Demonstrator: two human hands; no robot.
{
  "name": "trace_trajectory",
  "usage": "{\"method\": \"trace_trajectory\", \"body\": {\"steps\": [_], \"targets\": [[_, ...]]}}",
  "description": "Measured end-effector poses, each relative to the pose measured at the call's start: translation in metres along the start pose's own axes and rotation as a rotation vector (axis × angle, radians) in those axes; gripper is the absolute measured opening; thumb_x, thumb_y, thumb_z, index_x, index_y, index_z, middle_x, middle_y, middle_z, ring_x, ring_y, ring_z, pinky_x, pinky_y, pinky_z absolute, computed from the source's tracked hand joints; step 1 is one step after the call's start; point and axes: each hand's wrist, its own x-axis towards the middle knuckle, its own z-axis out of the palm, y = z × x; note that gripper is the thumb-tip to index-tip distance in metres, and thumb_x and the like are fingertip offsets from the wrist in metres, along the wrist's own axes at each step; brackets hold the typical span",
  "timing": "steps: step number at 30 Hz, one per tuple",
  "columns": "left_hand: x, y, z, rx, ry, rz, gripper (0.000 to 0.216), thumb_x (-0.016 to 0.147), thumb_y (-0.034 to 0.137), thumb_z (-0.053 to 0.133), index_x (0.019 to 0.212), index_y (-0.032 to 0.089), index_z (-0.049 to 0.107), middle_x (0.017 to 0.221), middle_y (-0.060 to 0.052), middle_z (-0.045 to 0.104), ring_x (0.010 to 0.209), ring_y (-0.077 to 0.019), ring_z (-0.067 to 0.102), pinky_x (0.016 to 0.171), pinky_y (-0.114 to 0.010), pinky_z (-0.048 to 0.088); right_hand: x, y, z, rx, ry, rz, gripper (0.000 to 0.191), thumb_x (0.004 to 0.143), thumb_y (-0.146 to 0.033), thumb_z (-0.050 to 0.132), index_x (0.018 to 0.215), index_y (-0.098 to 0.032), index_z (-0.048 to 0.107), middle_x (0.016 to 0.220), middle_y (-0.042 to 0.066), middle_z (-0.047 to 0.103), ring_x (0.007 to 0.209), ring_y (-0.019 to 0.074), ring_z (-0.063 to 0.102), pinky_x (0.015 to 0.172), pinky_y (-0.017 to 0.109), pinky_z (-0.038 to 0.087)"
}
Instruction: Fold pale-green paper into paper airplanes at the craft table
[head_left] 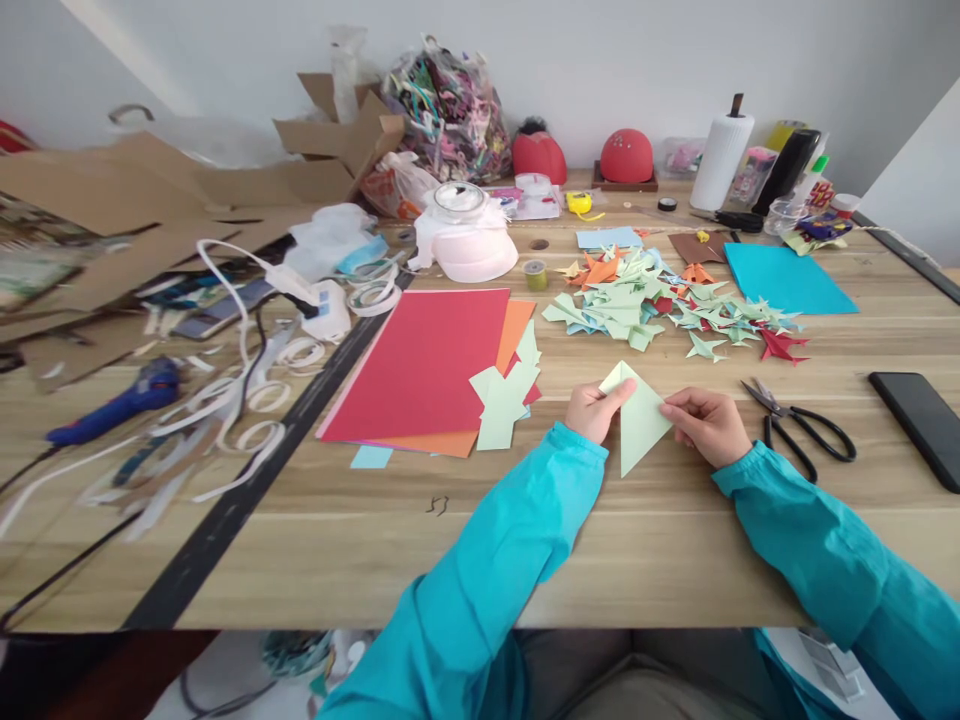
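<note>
A folded piece of pale green paper (640, 420) is held between both hands above the table's front part. My left hand (598, 408) pinches its upper left edge, thumb on top. At its right corner, the fingertips of my right hand (705, 422) are closed on the same paper. Scissors with black handles (799, 425) lie partly spread just right of my right hand. To the left of my left hand are cut pale green paper pieces (501, 408), overlapping a stack of red sheets (431, 365). Beyond the hands lies a heap of folded paper shapes (626, 300), mostly pale green.
A black phone (919, 425) lies at the right edge. Behind stand a white bottle (721, 160), a yellow tape measure (579, 203) and a blue sheet (787, 278). At left are a blue glue gun (120, 402), tangled cables and cardboard (112, 190).
</note>
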Motion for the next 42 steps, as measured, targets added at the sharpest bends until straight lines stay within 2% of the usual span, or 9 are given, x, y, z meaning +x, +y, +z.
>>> {"method": "trace_trajectory", "body": {"steps": [5,12,16,22,30,34,38,40,42], "targets": [[0.000,0.002,-0.001,0.006,-0.048,-0.025,0.037,0.056,0.046,0.074,0.060,0.010,0.066,0.057,-0.005,0.064,0.056,-0.0173,0.060,0.056,-0.029,0.047,0.000,-0.001,0.000,0.007,-0.009,-0.004,0.034,0.067,-0.050,0.066,0.068,-0.015,0.063,0.040,-0.003,0.051,0.034,0.0084,0.043,0.033,0.020,0.030],[-0.005,0.007,-0.001,0.117,-0.080,-0.036,0.038,0.054,0.048,0.074,0.054,0.011,0.065,0.056,-0.005,0.064,0.052,-0.0157,0.057,0.049,-0.026,0.044,-0.005,-0.006,0.000,-0.100,-0.117,-0.049,0.041,0.074,-0.051,0.058,0.054,-0.015,0.055,0.039,-0.004,0.043,0.038,0.0067,0.035,0.038,0.022,0.026],[-0.009,0.006,0.001,0.172,-0.225,-0.062,0.036,0.053,0.046,0.075,0.056,0.010,0.067,0.057,-0.006,0.064,0.052,-0.0155,0.056,0.048,-0.026,0.043,-0.006,-0.006,0.000,-0.080,-0.128,-0.067,0.042,0.077,-0.051,0.054,0.055,-0.015,0.055,0.048,-0.003,0.045,0.046,0.0078,0.037,0.043,0.022,0.027],[-0.020,0.005,0.009,0.357,-0.448,-0.046,0.035,0.053,0.044,0.075,0.050,0.011,0.065,0.044,0.000,0.053,0.043,-0.0093,0.045,0.041,-0.022,0.032,-0.003,-0.007,0.001,0.098,-0.081,-0.028,0.034,0.063,-0.047,0.070,0.061,-0.017,0.055,0.045,-0.005,0.045,0.041,0.0064,0.035,0.040,0.021,0.026],[-0.018,0.003,0.007,0.459,-0.467,-0.056,0.040,0.056,0.050,0.071,0.055,0.010,0.065,0.048,0.000,0.057,0.047,-0.0105,0.048,0.046,-0.022,0.039,-0.004,-0.002,0.000,0.170,-0.054,0.001,0.041,0.077,-0.048,0.057,0.052,-0.017,0.047,0.039,-0.004,0.046,0.038,0.0062,0.038,0.040,0.020,0.029],[-0.017,0.001,0.006,0.423,-0.455,-0.086,0.040,0.056,0.049,0.071,0.058,0.010,0.066,0.052,-0.002,0.061,0.048,-0.0114,0.050,0.049,-0.023,0.040,-0.001,0.001,-0.003,0.194,-0.013,0.002,0.043,0.084,-0.051,0.045,0.059,-0.017,0.053,0.039,-0.004,0.048,0.036,0.0068,0.039,0.040,0.020,0.030],[-0.014,-0.004,0.006,0.363,-0.404,-0.099,0.037,0.058,0.045,0.072,0.064,0.009,0.067,0.055,-0.003,0.063,0.052,-0.0135,0.054,0.051,-0.024,0.042,0.001,-0.001,-0.003,0.184,-0.072,-0.023,0.036,0.075,-0.049,0.059,0.061,-0.016,0.054,0.042,-0.004,0.049,0.039,0.0070,0.041,0.041,0.020,0.032],[-0.013,-0.005,0.007,0.249,-0.379,-0.092,0.038,0.059,0.043,0.072,0.075,0.009,0.068,0.062,-0.005,0.065,0.058,-0.0148,0.058,0.055,-0.024,0.045,0.002,-0.002,-0.003,0.153,-0.043,-0.032,0.035,0.070,-0.046,0.065,0.058,-0.016,0.053,0.043,-0.004,0.049,0.040,0.0068,0.041,0.041,0.020,0.033],[-0.011,-0.005,0.008,0.071,-0.364,-0.064,0.050,0.060,0.038,0.074,0.103,0.013,0.062,0.076,-0.005,0.067,0.067,-0.0159,0.062,0.063,-0.026,0.048,0.004,-0.001,-0.004,0.131,0.056,-0.044,0.035,0.071,-0.046,0.064,0.058,-0.016,0.052,0.042,-0.005,0.048,0.039,0.0066,0.041,0.040,0.020,0.031]]}}
